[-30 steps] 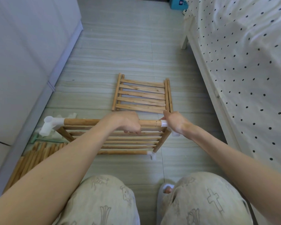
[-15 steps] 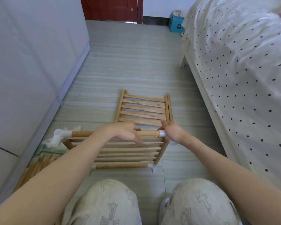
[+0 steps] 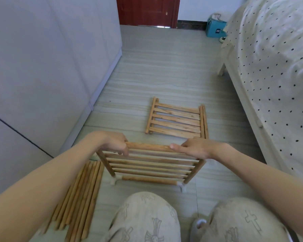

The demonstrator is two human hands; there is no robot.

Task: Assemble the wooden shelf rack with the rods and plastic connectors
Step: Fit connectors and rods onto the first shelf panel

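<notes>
A slatted wooden shelf panel point(image 3: 149, 167) stands tilted on the floor in front of my knees, with white plastic connectors point(image 3: 114, 180) at its two lower corners. My left hand point(image 3: 115, 144) grips the left end of its top rod point(image 3: 147, 147), fingers curled over it. My right hand point(image 3: 194, 148) holds the right end of the same rod, thumb along the front. A second slatted panel point(image 3: 177, 119) lies flat on the floor beyond. Several loose wooden rods point(image 3: 80, 198) lie in a bundle at my left.
A grey cabinet front point(image 3: 42, 75) runs along the left. A bed with a dotted sheet point(image 3: 273, 75) fills the right side. A red door point(image 3: 147, 11) and a blue box point(image 3: 215, 29) stand at the far end. My knees point(image 3: 147, 219) are at the bottom.
My left hand slid left along the top rod to its end. The panel shifted right, and the white connector at its upper left corner is hidden now. The camera tilted up.
</notes>
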